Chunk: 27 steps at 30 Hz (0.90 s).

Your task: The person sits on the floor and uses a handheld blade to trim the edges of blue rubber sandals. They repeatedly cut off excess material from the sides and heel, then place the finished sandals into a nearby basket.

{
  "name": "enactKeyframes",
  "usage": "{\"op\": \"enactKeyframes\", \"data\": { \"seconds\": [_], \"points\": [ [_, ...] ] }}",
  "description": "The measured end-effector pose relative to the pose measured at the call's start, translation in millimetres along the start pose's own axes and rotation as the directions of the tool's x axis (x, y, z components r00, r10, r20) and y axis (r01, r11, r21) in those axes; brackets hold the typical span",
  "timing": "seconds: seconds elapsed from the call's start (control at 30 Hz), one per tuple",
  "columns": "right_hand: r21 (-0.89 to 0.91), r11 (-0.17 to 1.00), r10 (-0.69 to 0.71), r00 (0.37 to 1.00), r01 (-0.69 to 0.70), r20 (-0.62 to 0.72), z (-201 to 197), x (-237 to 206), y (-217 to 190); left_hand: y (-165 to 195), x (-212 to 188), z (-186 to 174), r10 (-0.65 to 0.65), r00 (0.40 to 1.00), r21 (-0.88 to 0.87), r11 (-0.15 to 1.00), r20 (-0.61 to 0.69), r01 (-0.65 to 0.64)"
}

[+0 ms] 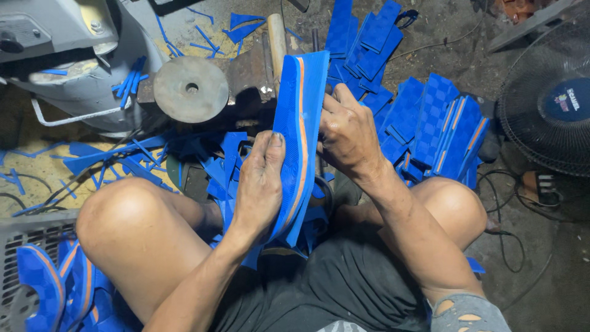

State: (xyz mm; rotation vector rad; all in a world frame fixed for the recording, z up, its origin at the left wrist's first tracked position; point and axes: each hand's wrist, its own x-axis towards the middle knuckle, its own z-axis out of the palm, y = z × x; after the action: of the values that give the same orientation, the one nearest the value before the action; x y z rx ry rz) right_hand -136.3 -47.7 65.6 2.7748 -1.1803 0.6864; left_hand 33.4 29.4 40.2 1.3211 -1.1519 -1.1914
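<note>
Blue sole with orange stripe point(299, 132) held edge-up before metal disc point(191, 88). Left hand point(261, 184) clasps near edge; right hand point(347, 135) grips far edge. Blue offcut pile point(424, 123) beyond right hand.

This is my little shoe-sole workshop, basically a floor setup. I'm sitting on a grimy concrete floor point(541, 270) with stacks of blue foam soles point(430, 129) and offcut scraps point(123, 157) all around, a heavy iron anvil point(190, 89) in front, a grey machine point(67, 43), a crate point(31, 246), and a fan point(547, 104).
</note>
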Motion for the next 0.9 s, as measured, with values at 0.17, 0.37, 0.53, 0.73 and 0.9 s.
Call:
{"op": "enactKeyframes", "data": {
  "seconds": [0.17,0.37,0.53,0.73,0.9],
  "points": [
    [-0.067,0.997,0.028,0.998,-0.032,-0.065,8.3,-2.4,4.5,-0.7,-4.7,1.4,-0.039,0.998,-0.073,0.996,0.053,0.042],
    [-0.145,0.984,0.084,0.989,-0.101,-0.124,15.8,-1.8,10.9,5.2,-13.0,6.1,-0.026,1.0,-0.012,1.0,0.014,0.026],
    [-0.124,0.987,0.085,0.983,-0.106,-0.165,13.2,-0.9,17.6,4.8,-16.7,7.9,-0.045,0.998,-0.062,0.997,0.045,0.048],
    [-0.062,0.991,0.105,0.982,-0.116,-0.155,9.4,5.4,25.9,-3.6,-17.8,7.9,-0.078,0.996,-0.015,0.997,0.049,0.079],
    [-0.136,0.989,0.043,0.986,-0.065,-0.16,-0.1,4.9,11.4,-1.9,0.9,3.5,-0.013,0.991,-0.103,0.994,0.132,0.027]
  ]
}}
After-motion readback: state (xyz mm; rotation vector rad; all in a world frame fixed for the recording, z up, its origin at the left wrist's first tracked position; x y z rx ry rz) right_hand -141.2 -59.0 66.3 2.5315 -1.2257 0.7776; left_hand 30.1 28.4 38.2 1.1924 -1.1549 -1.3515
